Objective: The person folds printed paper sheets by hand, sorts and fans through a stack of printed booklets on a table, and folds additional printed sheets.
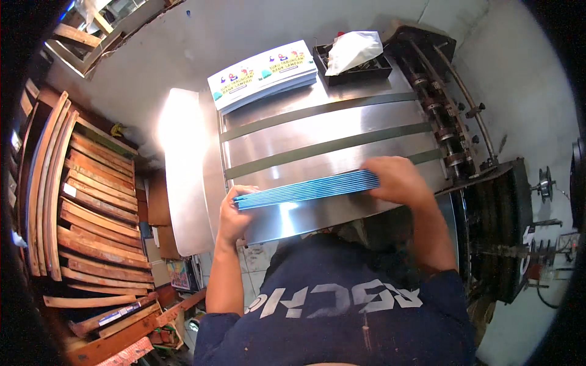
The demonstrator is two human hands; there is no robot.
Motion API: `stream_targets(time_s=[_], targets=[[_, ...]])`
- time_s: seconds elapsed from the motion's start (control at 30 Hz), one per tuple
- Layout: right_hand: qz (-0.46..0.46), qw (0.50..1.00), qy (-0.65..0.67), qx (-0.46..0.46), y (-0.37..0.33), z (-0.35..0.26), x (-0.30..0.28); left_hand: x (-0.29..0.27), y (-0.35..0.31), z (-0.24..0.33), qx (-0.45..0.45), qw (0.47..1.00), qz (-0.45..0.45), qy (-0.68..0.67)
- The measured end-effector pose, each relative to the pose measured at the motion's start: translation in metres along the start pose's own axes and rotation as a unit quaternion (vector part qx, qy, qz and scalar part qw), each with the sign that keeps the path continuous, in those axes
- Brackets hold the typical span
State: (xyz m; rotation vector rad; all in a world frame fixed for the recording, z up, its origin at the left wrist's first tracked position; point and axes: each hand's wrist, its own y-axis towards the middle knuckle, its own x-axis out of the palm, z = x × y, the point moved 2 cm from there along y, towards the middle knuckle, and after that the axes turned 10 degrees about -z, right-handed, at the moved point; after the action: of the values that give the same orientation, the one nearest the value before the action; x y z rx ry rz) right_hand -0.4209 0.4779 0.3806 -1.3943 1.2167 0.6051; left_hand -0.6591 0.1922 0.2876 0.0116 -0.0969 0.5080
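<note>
A stack of thin blue-edged booklets (308, 190) is held on edge above the near part of a shiny metal table, its layered edges toward me. My left hand (233, 213) is closed on its left end, with the thumb at the top corner. The fingers of my right hand (394, 178) wrap round its right end. The inner pages are hidden. Farther back on the table lies a pile of white printed covers (262, 76) with small colourful drawings.
Green belts (329, 146) cross the metal table (342, 125). A black tray (366, 74) with a white cloth or paper (354, 52) stands at the back. Machine rollers (441, 119) line the right side. Wooden slats (101, 201) fill a rack at left, beside a pale panel (186, 177).
</note>
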Motion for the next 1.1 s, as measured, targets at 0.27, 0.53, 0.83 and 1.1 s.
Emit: stream_targets(time_s=[0.27, 0.53, 0.83, 1.1], targets=[[0.253, 0.803, 0.523, -0.133, 0.002, 0.032, 0.094, 0.037, 0.005, 0.017, 0.072, 0.996, 0.029, -0.045], [0.25, 0.78, 0.573, -0.023, -0.009, 0.009, 0.099, 0.029, -0.015, -0.001, 0.08, 0.996, 0.03, 0.022], [0.271, 0.743, 0.602, -0.11, -0.018, 0.004, 0.107, 0.045, -0.035, 0.004, 0.0, 0.998, 0.061, -0.013], [0.24, 0.816, 0.518, -0.09, -0.011, 0.014, 0.114, 0.034, -0.035, -0.022, 0.025, 0.989, 0.074, 0.125]])
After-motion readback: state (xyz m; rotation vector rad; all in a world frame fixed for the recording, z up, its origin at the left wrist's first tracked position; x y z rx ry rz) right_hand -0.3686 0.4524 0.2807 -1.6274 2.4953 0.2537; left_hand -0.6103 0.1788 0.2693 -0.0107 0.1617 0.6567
